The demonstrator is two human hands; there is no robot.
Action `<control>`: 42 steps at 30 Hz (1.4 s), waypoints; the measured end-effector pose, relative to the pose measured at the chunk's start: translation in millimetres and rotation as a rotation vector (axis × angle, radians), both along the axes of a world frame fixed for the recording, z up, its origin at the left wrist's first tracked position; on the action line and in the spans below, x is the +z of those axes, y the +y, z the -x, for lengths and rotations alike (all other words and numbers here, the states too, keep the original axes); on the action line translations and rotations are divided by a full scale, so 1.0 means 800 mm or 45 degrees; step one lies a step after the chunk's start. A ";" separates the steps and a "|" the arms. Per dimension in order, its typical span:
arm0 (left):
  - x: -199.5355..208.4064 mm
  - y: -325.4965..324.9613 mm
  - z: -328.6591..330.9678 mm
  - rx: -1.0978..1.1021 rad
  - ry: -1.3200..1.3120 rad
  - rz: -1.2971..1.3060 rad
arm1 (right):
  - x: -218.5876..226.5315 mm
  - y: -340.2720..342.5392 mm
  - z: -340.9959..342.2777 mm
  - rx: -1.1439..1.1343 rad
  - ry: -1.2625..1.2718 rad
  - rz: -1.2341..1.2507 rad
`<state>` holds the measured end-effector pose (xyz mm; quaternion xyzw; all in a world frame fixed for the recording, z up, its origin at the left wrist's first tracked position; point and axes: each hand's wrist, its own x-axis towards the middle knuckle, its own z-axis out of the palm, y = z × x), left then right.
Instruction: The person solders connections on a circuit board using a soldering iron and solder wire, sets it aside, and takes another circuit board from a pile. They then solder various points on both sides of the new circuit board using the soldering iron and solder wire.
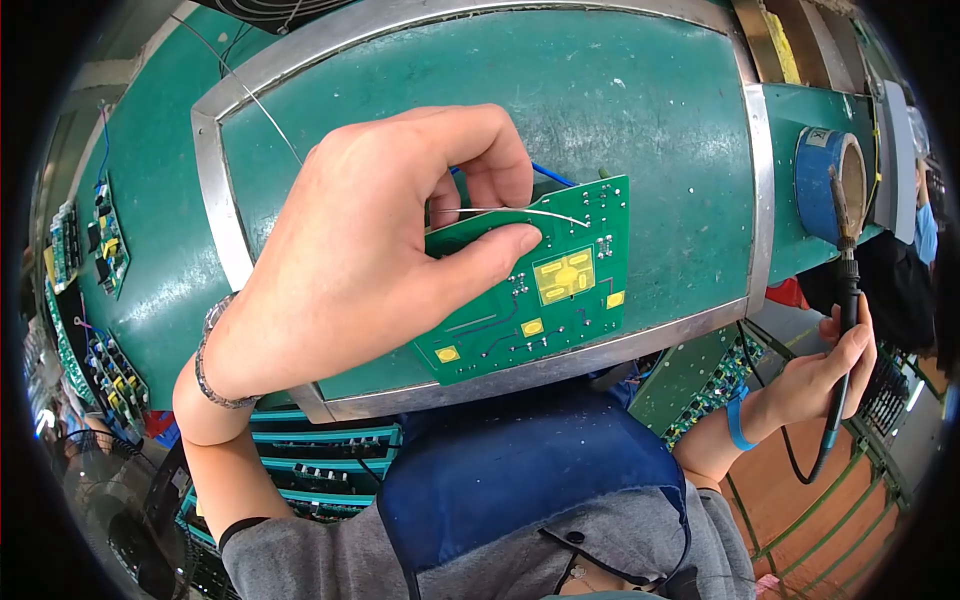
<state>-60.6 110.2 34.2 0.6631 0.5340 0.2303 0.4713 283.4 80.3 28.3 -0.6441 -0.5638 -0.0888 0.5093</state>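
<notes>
- Left hand (385, 220) pinches a rectangular, yellow-patched green circuit board (505, 325) and thin silvery wire (550, 213) over the near part of the metal-edged green bench (660, 130).
- Right hand (815, 380), beyond the bench's near right corner, grasps a black-handled soldering iron (849, 295).

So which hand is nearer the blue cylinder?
Right: the right hand is below the blue cylinder in the picture; the left hand, at the circuit board, is far to its left.
</notes>
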 end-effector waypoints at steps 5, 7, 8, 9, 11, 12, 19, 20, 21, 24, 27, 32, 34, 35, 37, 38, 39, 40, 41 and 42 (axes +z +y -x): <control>0.002 -0.003 -0.002 0.025 -0.010 0.004 | -0.003 0.001 0.004 0.030 0.032 -0.019; 0.000 -0.001 -0.003 0.086 0.031 0.106 | -0.003 -0.001 0.003 0.028 0.044 -0.007; -0.005 0.001 -0.003 0.080 0.039 0.104 | -0.003 -0.002 0.002 0.027 0.052 0.006; -0.013 0.003 -0.004 0.159 -0.089 0.273 | -0.003 -0.003 0.000 0.021 0.060 0.005; -0.025 0.003 -0.005 0.223 -0.335 0.501 | -0.004 -0.005 -0.006 0.033 0.024 0.024; -0.023 0.003 -0.006 0.217 -0.325 0.503 | -0.004 -0.005 -0.007 0.024 0.032 0.025; -0.019 0.002 -0.013 0.246 -0.384 0.584 | -0.006 -0.006 -0.012 0.016 0.046 0.015; -0.020 0.002 -0.013 0.255 -0.385 0.586 | -0.007 -0.007 -0.013 0.011 0.048 0.017; -0.022 0.002 -0.014 0.251 -0.382 0.588 | -0.008 -0.008 -0.014 0.031 0.068 0.010; -0.030 0.000 -0.013 0.239 -0.425 0.518 | -0.010 -0.010 -0.021 0.063 0.086 0.019; -0.039 0.001 -0.014 0.183 -0.352 0.356 | -0.009 -0.013 -0.022 0.081 0.084 0.039; -0.032 -0.004 -0.022 0.067 -0.133 0.221 | -0.007 -0.019 -0.027 0.098 0.087 0.020; -0.031 -0.006 -0.024 0.106 -0.121 0.237 | -0.007 -0.024 -0.027 0.102 0.064 -0.034; -0.030 -0.008 -0.025 0.145 -0.112 0.256 | -0.010 -0.029 -0.023 0.124 0.133 -0.044; -0.033 -0.012 -0.025 0.269 -0.243 0.286 | -0.017 -0.041 -0.006 0.238 0.178 0.001; -0.037 -0.014 -0.024 0.391 -0.381 0.318 | -0.024 -0.045 -0.003 0.316 0.223 0.054; -0.046 -0.017 -0.023 0.481 -0.483 0.204 | -0.027 -0.043 0.010 0.354 0.164 0.062; -0.045 -0.020 -0.025 0.486 -0.475 0.198 | -0.030 -0.041 0.020 0.383 0.101 0.075; -0.042 -0.024 -0.030 0.637 -0.562 0.293 | -0.032 -0.040 0.020 0.433 0.098 0.072; -0.039 -0.030 -0.037 0.788 -0.651 0.387 | -0.032 -0.040 0.023 0.440 0.106 0.069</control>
